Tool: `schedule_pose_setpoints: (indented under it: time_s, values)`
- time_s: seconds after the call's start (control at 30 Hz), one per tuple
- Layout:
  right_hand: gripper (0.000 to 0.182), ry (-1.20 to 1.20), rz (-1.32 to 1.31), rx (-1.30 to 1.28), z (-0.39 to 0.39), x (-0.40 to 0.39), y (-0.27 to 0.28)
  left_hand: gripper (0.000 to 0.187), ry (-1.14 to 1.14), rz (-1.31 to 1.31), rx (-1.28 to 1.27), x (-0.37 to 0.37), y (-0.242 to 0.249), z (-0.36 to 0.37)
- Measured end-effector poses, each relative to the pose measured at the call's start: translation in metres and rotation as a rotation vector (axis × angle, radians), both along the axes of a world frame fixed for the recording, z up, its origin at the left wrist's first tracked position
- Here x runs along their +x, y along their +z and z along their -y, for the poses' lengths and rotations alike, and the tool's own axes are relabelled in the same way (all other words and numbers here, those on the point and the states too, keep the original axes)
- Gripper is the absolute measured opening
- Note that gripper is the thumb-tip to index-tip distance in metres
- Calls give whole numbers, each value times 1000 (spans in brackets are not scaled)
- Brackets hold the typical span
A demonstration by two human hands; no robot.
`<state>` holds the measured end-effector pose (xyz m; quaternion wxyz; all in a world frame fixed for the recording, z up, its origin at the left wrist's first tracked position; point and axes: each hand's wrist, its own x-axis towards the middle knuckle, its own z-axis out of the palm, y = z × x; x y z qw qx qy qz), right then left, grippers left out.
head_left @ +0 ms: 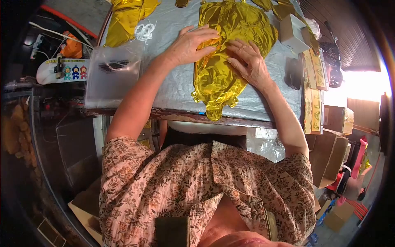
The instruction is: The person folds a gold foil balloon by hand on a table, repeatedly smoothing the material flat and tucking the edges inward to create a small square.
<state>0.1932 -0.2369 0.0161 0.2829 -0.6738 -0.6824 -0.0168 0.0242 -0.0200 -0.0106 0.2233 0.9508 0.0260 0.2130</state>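
A flat gold foil balloon [222,78] lies on the grey-covered table, its narrow tabbed end pointing toward me at the front edge. My left hand [191,45] rests on the balloon's left side, fingers stretched out and thumb apart. On the right side, my right hand [249,61] lies on the foil with its fingers spread and slightly bent. Both hands press the crinkled surface, and neither grips anything I can see. The foil directly under the palms is hidden.
More gold foil [123,24] lies at the back left beside a coil of white string [144,32]. A clear plastic bag [115,74] covers the left front corner. A white box [294,33] stands at the right, near stacked cardboard [313,90] along the edge.
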Motion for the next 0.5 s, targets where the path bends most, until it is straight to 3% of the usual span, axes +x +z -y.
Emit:
schedule_pose_setpoints:
  time_s: [0.23, 0.3, 0.43, 0.5]
  values:
    - [40, -118, 100, 69, -24, -4, 7, 43, 3, -4, 40, 1, 0, 0]
    - [43, -123, 182, -26, -29, -4, -5, 45, -14, -8, -11, 1, 2, 1]
    - [44, -88, 91, -25, -29, -7, -9, 42, 20, 19, 65, 2, 4, -1]
    - [44, -85, 93, -8, -28, -6, -10, 35, -28, 146, -173, 11, 4, -13]
